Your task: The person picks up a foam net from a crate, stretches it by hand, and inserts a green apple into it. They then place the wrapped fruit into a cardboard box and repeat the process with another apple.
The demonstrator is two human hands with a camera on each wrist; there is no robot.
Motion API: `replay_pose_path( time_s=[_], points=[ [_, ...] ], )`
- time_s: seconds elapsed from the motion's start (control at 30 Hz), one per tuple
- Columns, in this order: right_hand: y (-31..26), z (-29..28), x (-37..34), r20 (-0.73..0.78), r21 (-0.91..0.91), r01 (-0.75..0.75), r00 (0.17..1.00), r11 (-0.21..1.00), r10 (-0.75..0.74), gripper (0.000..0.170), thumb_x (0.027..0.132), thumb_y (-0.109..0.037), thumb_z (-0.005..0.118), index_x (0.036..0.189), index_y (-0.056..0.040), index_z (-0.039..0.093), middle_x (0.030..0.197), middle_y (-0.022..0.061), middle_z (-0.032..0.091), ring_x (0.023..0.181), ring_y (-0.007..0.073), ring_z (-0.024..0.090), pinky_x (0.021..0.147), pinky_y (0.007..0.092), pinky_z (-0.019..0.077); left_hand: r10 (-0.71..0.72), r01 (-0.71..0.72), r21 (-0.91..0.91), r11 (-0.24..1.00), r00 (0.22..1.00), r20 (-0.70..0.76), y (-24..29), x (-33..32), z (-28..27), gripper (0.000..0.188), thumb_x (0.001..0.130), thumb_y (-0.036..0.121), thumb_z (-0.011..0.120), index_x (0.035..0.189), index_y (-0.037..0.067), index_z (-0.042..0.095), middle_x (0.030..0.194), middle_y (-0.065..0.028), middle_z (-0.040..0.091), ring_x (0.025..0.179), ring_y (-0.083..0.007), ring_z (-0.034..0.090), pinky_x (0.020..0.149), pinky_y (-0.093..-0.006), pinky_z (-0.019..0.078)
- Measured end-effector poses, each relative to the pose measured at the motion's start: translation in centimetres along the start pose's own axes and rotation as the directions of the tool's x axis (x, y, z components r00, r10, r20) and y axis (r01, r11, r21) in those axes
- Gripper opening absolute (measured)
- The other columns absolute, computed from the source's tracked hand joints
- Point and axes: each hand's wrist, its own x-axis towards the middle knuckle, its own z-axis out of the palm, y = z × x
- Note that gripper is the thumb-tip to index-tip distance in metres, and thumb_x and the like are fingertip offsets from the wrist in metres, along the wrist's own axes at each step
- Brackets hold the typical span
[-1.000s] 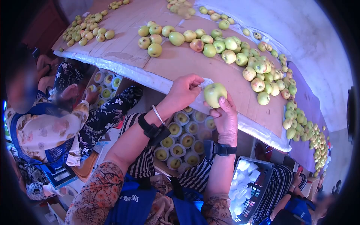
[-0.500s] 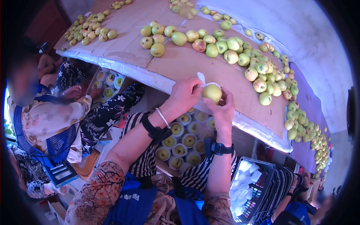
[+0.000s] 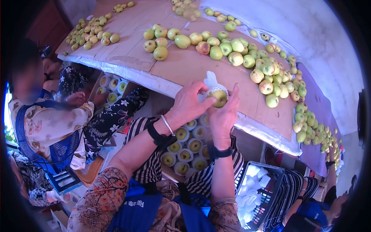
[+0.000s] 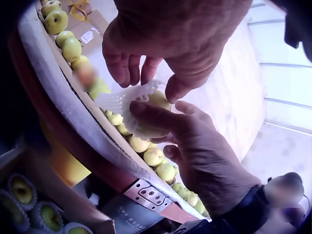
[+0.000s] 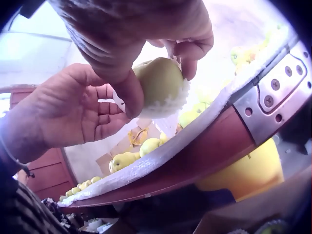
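Partly sleeved in a white foam net (image 3: 211, 80), a yellow-green apple (image 3: 220, 101) is held up between both hands at the table's front edge. My right hand (image 3: 223, 120) grips the apple, thumb and fingers on opposite sides. My left hand (image 3: 187, 101) pinches the net's edge, its thumb right at the apple. In the left wrist view, the net (image 4: 114, 101) trails off one side of the fruit, beneath the left fingers. The right wrist view shows bare apple skin (image 5: 161, 78) above the net's bumpy rim (image 5: 168, 106).
Loose apples (image 3: 235, 46) lie across the cardboard-covered table (image 3: 185, 69). Below, a box holds net-wrapped apples (image 3: 185, 154). A black crate (image 3: 272, 185) of white foam nets (image 3: 249, 193) stands at the right. Another person (image 3: 50, 123) sits close at the left.
The apple, earlier bare in my right hand beside the net, is now partly inside it. Both hands have come together around it, and the net's loose end stands up behind.
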Motion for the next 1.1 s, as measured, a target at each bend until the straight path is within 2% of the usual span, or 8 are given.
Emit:
replay_pose_path(
  time_s=[0.2, 0.3, 0.4, 0.6, 0.8, 0.97, 1.07, 1.1],
  points=[
    [0.3, 0.8, -0.3, -0.008, -0.165, 0.189, 0.981, 0.968, -0.193, 0.095, 0.069, -0.006, 0.075, 0.150, 0.0002, 0.026, 0.116, 0.0176, 0.056, 0.099, 0.0363, 0.055, 0.087, 0.0440, 0.0464, -0.286, 0.288, -0.073, 0.955, 0.957, 0.045, 1.4, 0.3, -0.4, 0.053, 0.070, 0.025, 0.086, 0.105, -0.003, 0.058, 0.095, -0.0109, 0.063, 0.089, -0.0214, 0.064, 0.076, -0.0347, 0.0529],
    [0.2, 0.7, -0.2, 0.003, -0.121, 0.257, 0.966, 0.959, -0.259, 0.095, 0.068, -0.007, 0.077, 0.149, 0.0005, 0.027, 0.117, 0.0177, 0.056, 0.099, 0.0355, 0.055, 0.087, 0.0435, 0.0456, -0.181, 0.199, -0.147, 0.969, 0.975, 0.128, -1.4, 0.6, 0.4, 0.059, 0.072, 0.024, 0.085, 0.115, -0.003, 0.054, 0.101, -0.0098, 0.064, 0.091, -0.0192, 0.064, 0.077, -0.0331, 0.0535],
    [-0.5, -0.2, 0.0, 0.011, 0.073, 0.205, 0.978, 0.976, -0.207, 0.093, 0.070, -0.008, 0.078, 0.148, 0.0010, 0.030, 0.118, 0.0176, 0.057, 0.100, 0.0329, 0.055, 0.085, 0.0414, 0.0460, -0.367, 0.511, -0.597, 0.618, 0.859, 0.355, -1.8, 1.1, -0.5, 0.061, 0.077, 0.020, 0.083, 0.122, -0.002, 0.049, 0.108, -0.0093, 0.063, 0.095, -0.0170, 0.064, 0.082, -0.0313, 0.0535],
    [-1.3, -1.1, -0.3, -0.086, 0.410, -0.034, 0.993, 0.912, 0.076, 0.066, 0.079, -0.008, 0.072, 0.137, 0.0018, 0.043, 0.115, 0.0143, 0.059, 0.093, 0.0215, 0.058, 0.075, 0.0326, 0.0470, -0.407, 0.591, -0.766, 0.255, 0.784, 0.469, -1.9, 1.4, -1.3, 0.050, 0.084, 0.015, 0.076, 0.125, 0.002, 0.049, 0.116, -0.0084, 0.061, 0.101, -0.0166, 0.064, 0.085, -0.0311, 0.0528],
    [0.3, -0.2, -0.5, -0.014, 0.391, -0.169, 0.982, 0.905, 0.190, 0.027, 0.082, -0.006, 0.067, 0.108, 0.0029, 0.061, 0.093, 0.0114, 0.063, 0.073, 0.0161, 0.059, 0.065, 0.0301, 0.0475, -0.419, 0.605, -0.758, 0.244, 0.771, 0.480, -1.4, 1.4, -1.4, 0.051, 0.085, 0.019, 0.075, 0.127, 0.006, 0.049, 0.117, -0.0047, 0.060, 0.101, -0.0131, 0.062, 0.082, -0.0257, 0.0513],
    [0.6, 0.1, -0.5, -0.020, 0.361, -0.176, 0.980, 0.916, 0.196, 0.009, 0.084, -0.004, 0.064, 0.090, 0.0021, 0.063, 0.075, 0.0098, 0.061, 0.060, 0.0135, 0.055, 0.060, 0.0279, 0.0471, -0.347, 0.527, -0.749, 0.402, 0.844, 0.408, -1.6, 1.2, -1.1, 0.057, 0.083, 0.022, 0.079, 0.128, 0.005, 0.049, 0.113, -0.0036, 0.061, 0.097, -0.0091, 0.059, 0.079, -0.0227, 0.0486],
    [0.0, -0.6, -0.5, -0.035, 0.378, 0.053, 0.998, 0.924, -0.043, 0.007, 0.086, -0.005, 0.065, 0.086, 0.0013, 0.062, 0.076, 0.0080, 0.061, 0.060, 0.0116, 0.055, 0.059, 0.0260, 0.0459, -0.350, 0.487, -0.756, 0.437, 0.867, 0.356, -1.2, 1.2, -1.4, 0.059, 0.084, 0.021, 0.077, 0.132, 0.004, 0.048, 0.115, -0.0038, 0.061, 0.099, -0.0085, 0.059, 0.082, -0.0229, 0.0499],
    [0.2, -0.5, -0.6, 0.048, 0.432, -0.024, 0.999, 0.902, 0.004, 0.011, 0.088, -0.009, 0.065, 0.087, 0.0008, 0.061, 0.076, 0.0073, 0.061, 0.061, 0.0115, 0.055, 0.058, 0.0257, 0.0452, -0.356, 0.477, -0.763, 0.436, 0.870, 0.341, -1.1, 1.2, -1.4, 0.059, 0.084, 0.021, 0.078, 0.133, 0.003, 0.048, 0.115, -0.0039, 0.062, 0.099, -0.0085, 0.059, 0.082, -0.0232, 0.0500]
  ],
)
